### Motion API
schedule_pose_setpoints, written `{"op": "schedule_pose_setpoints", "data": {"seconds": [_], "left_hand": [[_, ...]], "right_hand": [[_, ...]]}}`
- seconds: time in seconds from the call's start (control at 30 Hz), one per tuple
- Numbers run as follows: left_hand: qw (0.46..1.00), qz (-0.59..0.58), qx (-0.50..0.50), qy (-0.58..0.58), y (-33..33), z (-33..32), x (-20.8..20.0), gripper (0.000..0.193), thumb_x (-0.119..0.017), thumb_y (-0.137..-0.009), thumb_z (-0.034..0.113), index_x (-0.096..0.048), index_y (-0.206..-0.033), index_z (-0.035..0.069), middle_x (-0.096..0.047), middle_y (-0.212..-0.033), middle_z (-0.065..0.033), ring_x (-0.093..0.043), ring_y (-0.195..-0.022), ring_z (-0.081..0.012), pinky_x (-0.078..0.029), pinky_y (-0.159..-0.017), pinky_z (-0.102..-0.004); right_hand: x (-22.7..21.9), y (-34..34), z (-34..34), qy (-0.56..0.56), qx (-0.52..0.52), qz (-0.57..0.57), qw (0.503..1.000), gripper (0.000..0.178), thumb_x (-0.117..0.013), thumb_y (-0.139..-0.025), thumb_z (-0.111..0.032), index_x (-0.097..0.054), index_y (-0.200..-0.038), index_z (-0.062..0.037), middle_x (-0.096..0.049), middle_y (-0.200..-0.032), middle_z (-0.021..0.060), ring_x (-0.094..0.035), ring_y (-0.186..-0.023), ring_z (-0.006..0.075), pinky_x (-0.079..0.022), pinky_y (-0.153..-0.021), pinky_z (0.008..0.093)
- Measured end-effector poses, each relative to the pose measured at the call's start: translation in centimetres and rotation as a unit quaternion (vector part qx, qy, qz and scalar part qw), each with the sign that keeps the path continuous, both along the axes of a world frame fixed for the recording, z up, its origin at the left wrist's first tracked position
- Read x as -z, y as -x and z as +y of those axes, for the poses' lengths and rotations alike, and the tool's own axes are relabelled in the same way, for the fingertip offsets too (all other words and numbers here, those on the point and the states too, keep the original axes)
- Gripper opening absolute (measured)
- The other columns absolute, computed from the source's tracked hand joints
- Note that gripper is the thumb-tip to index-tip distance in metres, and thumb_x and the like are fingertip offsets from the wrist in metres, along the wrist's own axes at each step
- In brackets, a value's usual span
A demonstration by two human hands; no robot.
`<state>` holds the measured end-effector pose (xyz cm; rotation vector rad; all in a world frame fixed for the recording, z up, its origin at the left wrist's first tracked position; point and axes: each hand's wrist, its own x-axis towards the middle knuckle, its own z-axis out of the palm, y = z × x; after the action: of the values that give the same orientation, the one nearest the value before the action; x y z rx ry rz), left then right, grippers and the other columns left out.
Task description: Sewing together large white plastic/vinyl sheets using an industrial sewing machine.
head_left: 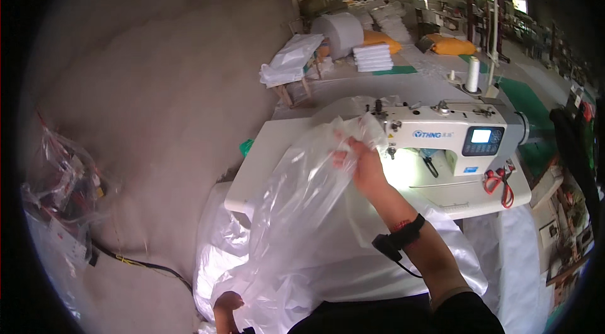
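A large sheet of thin, clear plastic film [296, 189] drapes over the left part of a white sewing machine table and down its front edge. Pinched in my right hand [362, 161] is the upper part of this film, raised just left of the sewing machine [425, 125] head. My left hand [228, 302], low and near the front, is closed on the film's lower left edge, with its fingertips partly hidden. Under the lit machine arm lie black thread snips [430, 166]. Red-handled scissors [502, 185] rest at the table's right end.
A white thread cone [472, 74] stands behind the machine. Beyond are a big white roll [340, 33], a stack of folded white sheets [373, 58] and yellow sacks [454, 45]. A black cable [148, 264] and a clear plastic bag [63, 176] are at the left.
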<state>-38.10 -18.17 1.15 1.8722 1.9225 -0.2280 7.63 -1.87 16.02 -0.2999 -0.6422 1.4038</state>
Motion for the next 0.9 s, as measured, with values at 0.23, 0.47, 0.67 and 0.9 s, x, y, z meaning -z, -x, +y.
{"op": "schedule_pose_setpoints", "data": {"seconds": [0.23, 0.47, 0.67, 0.9], "left_hand": [[0.855, -0.288, 0.131, -0.410, -13.6, 3.2, -11.3, 0.028, -0.068, -0.079, 0.010, -0.060, -0.105, 0.002, -0.064, -0.100, -0.0175, -0.065, -0.083, -0.0310, -0.052, -0.074, -0.0333], [0.829, -0.414, 0.189, -0.326, -27.1, 9.3, -17.4, 0.021, -0.066, -0.082, 0.010, -0.060, -0.100, 0.000, -0.063, -0.088, -0.0108, -0.062, -0.074, -0.0182, -0.050, -0.068, -0.0285], [0.753, -0.579, 0.212, -0.228, -25.4, 11.3, -13.9, 0.013, -0.051, -0.089, 0.000, -0.061, -0.097, 0.000, -0.063, -0.079, -0.0059, -0.059, -0.069, -0.0128, -0.050, -0.064, -0.0257], [0.777, -0.571, 0.049, -0.261, -25.5, 11.3, -14.2, 0.013, -0.048, -0.090, -0.001, -0.060, -0.092, 0.001, -0.062, -0.078, -0.0059, -0.058, -0.068, -0.0130, -0.049, -0.063, -0.0247]], "right_hand": [[0.3, 2.0, -4.7, 0.014, -0.061, -0.137, 0.989, 0.054, -0.033, -0.097, -0.043, -0.023, -0.144, -0.0196, -0.044, -0.132, 0.0058, -0.046, -0.116, 0.0214, -0.041, -0.092, 0.0422], [2.4, 3.7, -8.1, 0.017, -0.070, -0.209, 0.975, 0.045, -0.043, -0.097, -0.029, -0.041, -0.133, -0.0035, -0.047, -0.130, 0.0119, -0.046, -0.116, 0.0195, -0.033, -0.100, 0.0296], [3.0, -1.3, -9.5, 0.069, 0.006, -0.197, 0.978, 0.020, -0.059, -0.090, -0.024, -0.062, -0.096, -0.0047, -0.066, -0.087, 0.0066, -0.063, -0.076, 0.0146, -0.049, -0.069, 0.0271], [4.0, -1.4, -10.4, 0.120, 0.044, -0.078, 0.989, 0.023, -0.065, -0.086, -0.025, -0.060, -0.072, -0.0074, -0.057, -0.058, 0.0018, -0.056, -0.049, 0.0135, -0.046, -0.046, 0.0263]]}}
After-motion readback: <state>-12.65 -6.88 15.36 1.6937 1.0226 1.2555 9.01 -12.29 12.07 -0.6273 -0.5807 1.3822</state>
